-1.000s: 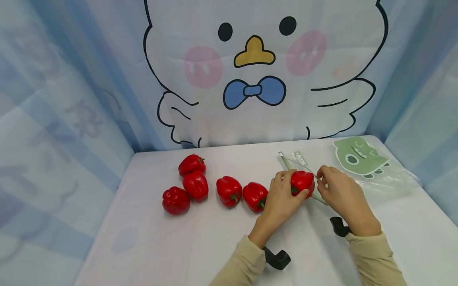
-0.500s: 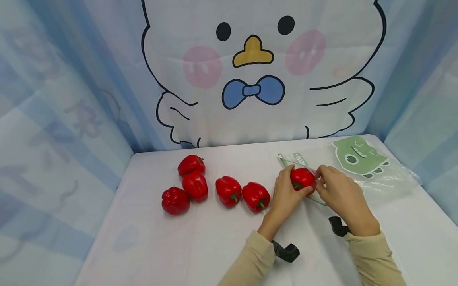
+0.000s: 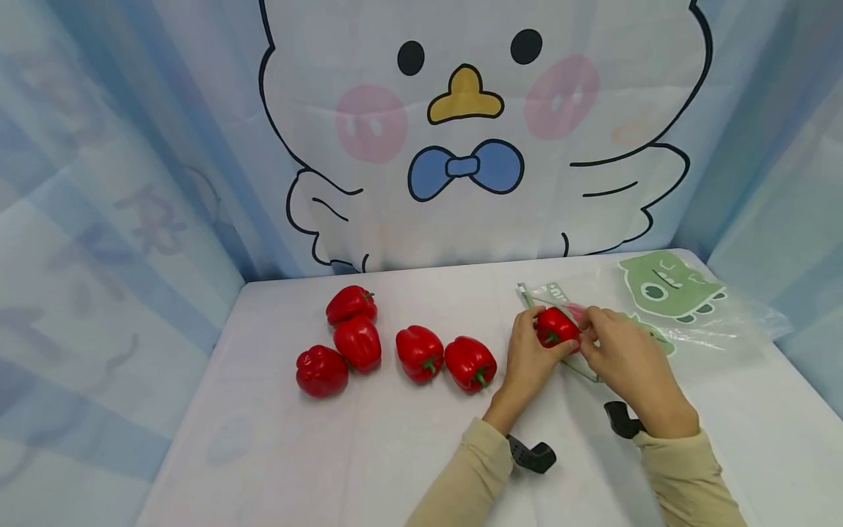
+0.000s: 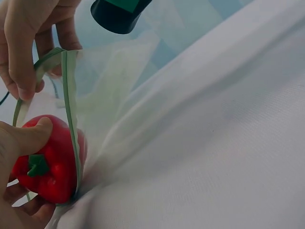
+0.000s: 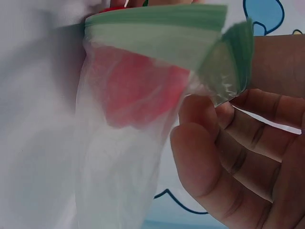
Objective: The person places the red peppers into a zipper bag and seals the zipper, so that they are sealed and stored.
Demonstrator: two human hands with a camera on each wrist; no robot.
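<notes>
My left hand (image 3: 532, 359) grips a red bell pepper (image 3: 555, 327) between thumb and fingers, its green stem toward me. In the left wrist view the pepper (image 4: 53, 164) sits partly within the mouth of a clear zip bag (image 4: 71, 102) with a green seal strip. Through the plastic in the right wrist view, the pepper's far end (image 5: 138, 88) shows pink. My right hand (image 3: 628, 359) pinches the rim of the bag (image 3: 718, 322) between thumb and index finger, holding the mouth apart. The bag lies stretched to the right, with a green cartoon print.
Several more red bell peppers lie left of my hands: one close by (image 3: 470, 364), another beside it (image 3: 419, 353), and a cluster (image 3: 358, 342) farther left. A printed curtain (image 3: 461, 219) hangs behind the white table (image 3: 369, 454).
My left hand has moved slightly right, carrying the pepper into the bag's mouth. The pepper's far end now shows pink through the plastic, and the bag has shifted a little right.
</notes>
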